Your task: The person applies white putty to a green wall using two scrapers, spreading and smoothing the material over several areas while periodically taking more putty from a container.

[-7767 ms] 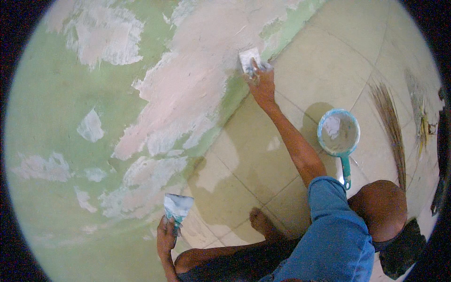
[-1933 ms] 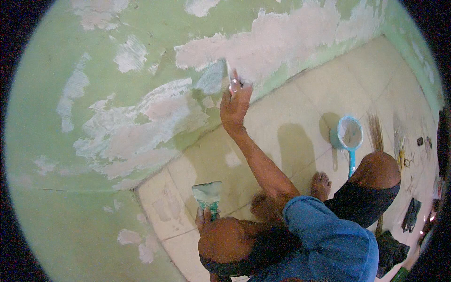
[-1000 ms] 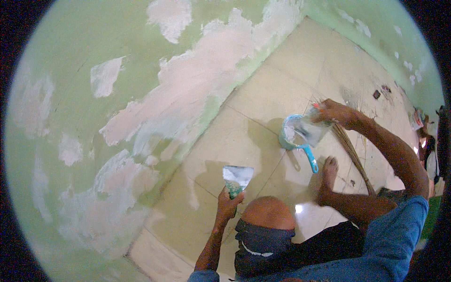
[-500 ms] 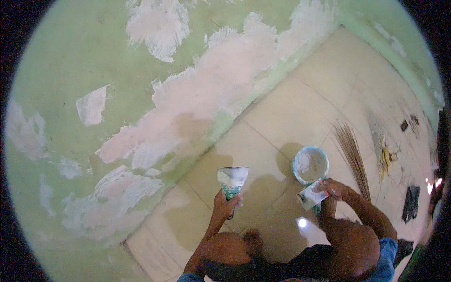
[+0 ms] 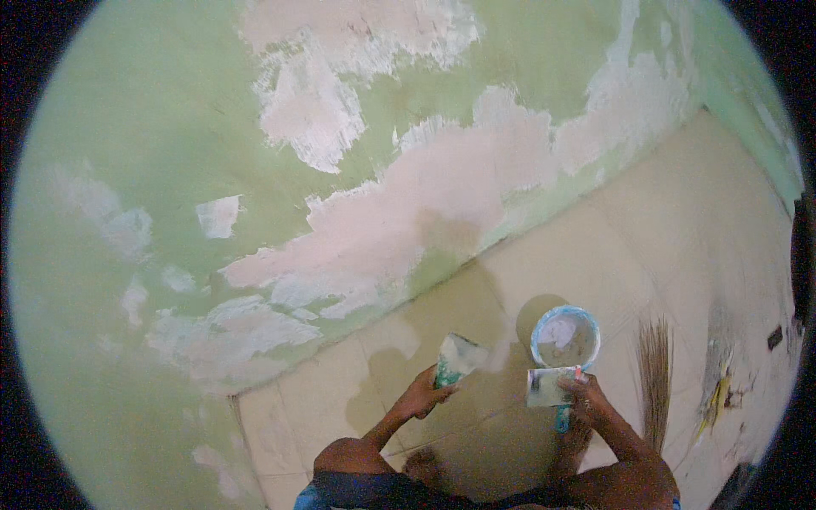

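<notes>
My left hand is closed around the green handle of a wide putty knife. White filler coats its blade, which points up and to the right over the floor. My right hand grips the right edge of a flat rectangular scraper; its face is smeared with filler. A teal handle-like part shows just below the scraper. Right behind it stands a round bucket with a blue-white rim, holding white filler. The scraper's upper edge overlaps the near rim; I cannot tell whether they touch.
A green wall with broad filler patches rises ahead and left of the tiled floor. To the bucket's right lies a stick broom. Farther right are a yellow scrap and a small dark piece.
The view has turned and shifted. The left hand's putty knife has swung from upright to tilted right. The right hand's scraper has gone from slanted to nearly level, still beside the bucket.
</notes>
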Available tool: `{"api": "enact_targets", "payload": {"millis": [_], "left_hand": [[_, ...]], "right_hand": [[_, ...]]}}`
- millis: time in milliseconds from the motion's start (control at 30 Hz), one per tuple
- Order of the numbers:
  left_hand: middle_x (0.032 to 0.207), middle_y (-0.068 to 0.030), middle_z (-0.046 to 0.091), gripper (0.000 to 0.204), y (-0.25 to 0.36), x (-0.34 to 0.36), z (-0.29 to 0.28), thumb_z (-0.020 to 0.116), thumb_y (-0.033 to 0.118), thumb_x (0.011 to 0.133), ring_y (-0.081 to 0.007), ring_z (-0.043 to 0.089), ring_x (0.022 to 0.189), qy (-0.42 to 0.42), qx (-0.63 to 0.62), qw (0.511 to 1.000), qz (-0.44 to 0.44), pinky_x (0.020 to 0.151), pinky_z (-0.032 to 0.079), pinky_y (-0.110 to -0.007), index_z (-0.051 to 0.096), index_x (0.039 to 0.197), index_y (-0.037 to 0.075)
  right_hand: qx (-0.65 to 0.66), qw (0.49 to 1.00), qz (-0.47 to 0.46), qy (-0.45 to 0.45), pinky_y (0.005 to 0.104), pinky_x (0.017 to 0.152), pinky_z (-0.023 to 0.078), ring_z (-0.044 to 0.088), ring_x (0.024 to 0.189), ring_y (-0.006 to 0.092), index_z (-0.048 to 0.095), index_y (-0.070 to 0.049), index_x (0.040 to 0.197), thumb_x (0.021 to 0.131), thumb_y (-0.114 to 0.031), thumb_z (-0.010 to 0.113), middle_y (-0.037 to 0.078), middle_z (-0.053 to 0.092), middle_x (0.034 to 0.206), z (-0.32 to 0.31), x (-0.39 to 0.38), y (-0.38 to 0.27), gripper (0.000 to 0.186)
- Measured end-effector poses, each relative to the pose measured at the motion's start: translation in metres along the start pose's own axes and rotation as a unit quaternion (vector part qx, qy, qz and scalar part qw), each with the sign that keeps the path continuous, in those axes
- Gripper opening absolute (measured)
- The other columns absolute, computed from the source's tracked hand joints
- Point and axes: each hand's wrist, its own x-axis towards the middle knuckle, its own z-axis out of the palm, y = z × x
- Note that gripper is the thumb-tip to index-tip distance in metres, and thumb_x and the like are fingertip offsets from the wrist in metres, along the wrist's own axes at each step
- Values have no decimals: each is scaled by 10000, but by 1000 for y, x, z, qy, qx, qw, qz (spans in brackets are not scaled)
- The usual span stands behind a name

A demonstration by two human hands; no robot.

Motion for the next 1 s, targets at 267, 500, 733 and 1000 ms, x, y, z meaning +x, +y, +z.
{"api": "enact_targets", "payload": {"millis": [267,500,733,1000], "left_hand": [[773,-10,559,238,9,-62,29,631,120,883,-112,555,661,94,-52,994,-37,597,484,-277,527,1086,52],[782,-35,593,237,58,-97,43,615,171,915,-123,585,582,88,-153,984,-11,518,495,-268,509,1097,64],[744,-2,576,282,117,-82,71,627,266,914,-87,527,569,68,-128,989,42,498,452,-261,521,1096,79],[778,-43,598,384,133,5,93,637,333,895,-134,558,645,95,-91,984,123,582,480,-316,551,1115,29]], "right_hand": [[125,990,-63,-6,365,830,498,613,945,201,554,-18,1118,906,-241,604,82,633,1035,2,33,-37,311],[238,953,-169,82,399,876,464,570,1005,239,486,-37,1208,946,-304,564,92,585,1113,26,54,-50,382],[181,973,-129,56,370,866,464,578,955,226,529,-19,1178,904,-163,578,69,601,1036,28,41,-89,314],[-63,994,-74,-41,408,910,484,594,1064,223,551,-25,1179,919,-185,574,90,619,1139,-3,36,-19,306]]}}
